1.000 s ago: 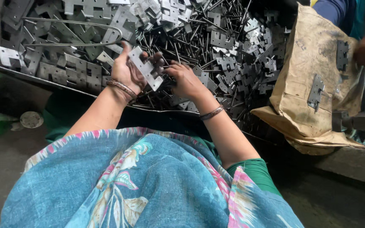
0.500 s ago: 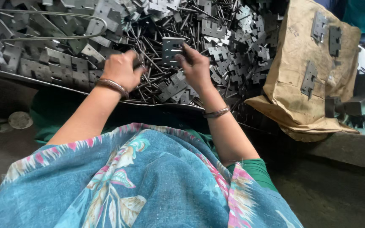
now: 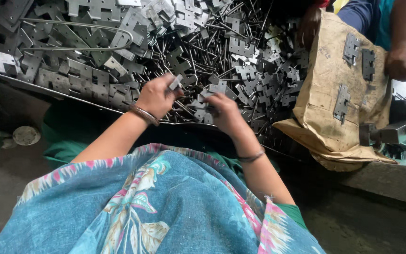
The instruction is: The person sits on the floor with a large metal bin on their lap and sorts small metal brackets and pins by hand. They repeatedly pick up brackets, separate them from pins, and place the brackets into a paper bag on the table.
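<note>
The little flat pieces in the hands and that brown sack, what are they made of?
The flat pieces look like dull grey metal, thin stamped plates with punched holes. The brown sack looks like coarse, stained paper or cloth; its creases and soft folds leave that open.

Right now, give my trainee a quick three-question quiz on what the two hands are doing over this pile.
1. True or false: the left hand pinches a small metal piece.
2. The right hand rests on: A) hinge plates B) the paper sack C) the wire loop.
3. What clings to the sack's outside?

Key: 1 true. 2 A. 3 Hinge plates.
</note>
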